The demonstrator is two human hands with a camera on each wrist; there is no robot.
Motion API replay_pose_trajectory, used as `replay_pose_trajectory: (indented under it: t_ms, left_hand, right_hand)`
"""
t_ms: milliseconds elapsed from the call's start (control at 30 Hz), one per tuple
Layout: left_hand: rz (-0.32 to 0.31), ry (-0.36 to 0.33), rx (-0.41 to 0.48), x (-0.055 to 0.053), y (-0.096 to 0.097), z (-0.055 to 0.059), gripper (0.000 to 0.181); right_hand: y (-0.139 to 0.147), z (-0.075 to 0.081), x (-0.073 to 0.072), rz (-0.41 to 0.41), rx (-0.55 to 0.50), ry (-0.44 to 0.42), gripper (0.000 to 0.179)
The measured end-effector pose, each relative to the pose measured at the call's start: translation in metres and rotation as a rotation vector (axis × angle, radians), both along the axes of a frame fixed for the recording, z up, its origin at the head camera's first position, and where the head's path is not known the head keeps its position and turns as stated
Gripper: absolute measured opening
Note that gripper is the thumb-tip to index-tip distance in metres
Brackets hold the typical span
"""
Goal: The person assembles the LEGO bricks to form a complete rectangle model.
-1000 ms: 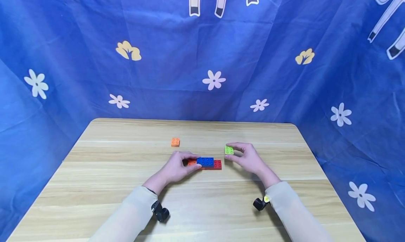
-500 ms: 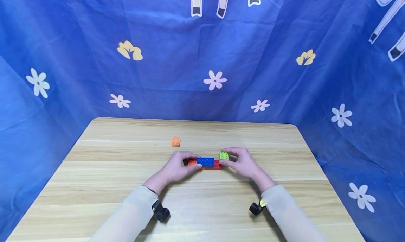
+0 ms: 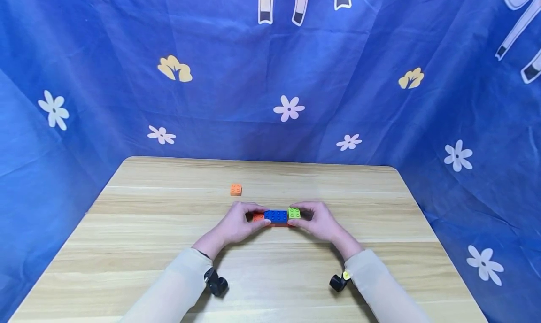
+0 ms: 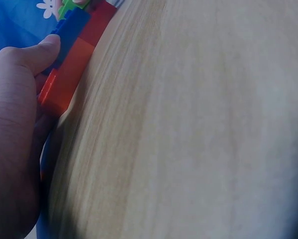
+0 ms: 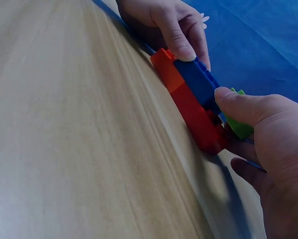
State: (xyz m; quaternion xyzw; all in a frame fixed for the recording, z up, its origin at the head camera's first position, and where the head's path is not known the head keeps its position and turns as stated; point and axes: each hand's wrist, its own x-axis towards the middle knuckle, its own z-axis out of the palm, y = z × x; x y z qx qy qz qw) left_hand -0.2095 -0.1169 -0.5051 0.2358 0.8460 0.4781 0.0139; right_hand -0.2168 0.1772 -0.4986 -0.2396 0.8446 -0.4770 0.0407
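Note:
A blue brick (image 3: 275, 216) sits on top of an orange-red brick (image 5: 167, 72) and a red brick (image 5: 196, 117), which lie end to end on the table. My left hand (image 3: 238, 223) grips the blue brick at its left part, thumb on the near side. Between thumb and fingers, my right hand (image 3: 319, 223) pinches a lime-green brick (image 3: 294, 213) over the red brick's right end, beside the blue one. In the right wrist view the green brick is tilted and partly behind the thumb; whether it touches the studs, I cannot tell.
A small orange brick (image 3: 235, 190) lies farther back on the wooden table (image 3: 270, 276), left of the stack. Blue cloth (image 3: 220, 102) printed with flowers hangs behind and beside the table.
My right hand has carried the green brick leftward and nearer, from beside the stack to over the red brick's right end. The left hand keeps its grip in place.

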Motion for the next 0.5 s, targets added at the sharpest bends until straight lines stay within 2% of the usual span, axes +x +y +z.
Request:
replay_pose_trajectory:
  t_ms: [333,500]
  left_hand:
    - [-0.004,0.018,-0.01,-0.0007,0.0,-0.001,0.033]
    - [0.001,0.016,-0.014,-0.0004,-0.0002,-0.0009,0.033]
  right_hand:
    - [-0.0033,-0.0062,0.001,0.019,-0.05,-0.009,0.046]
    - [-0.0025,-0.006,0.0011,0.037,-0.023,0.019,0.045]
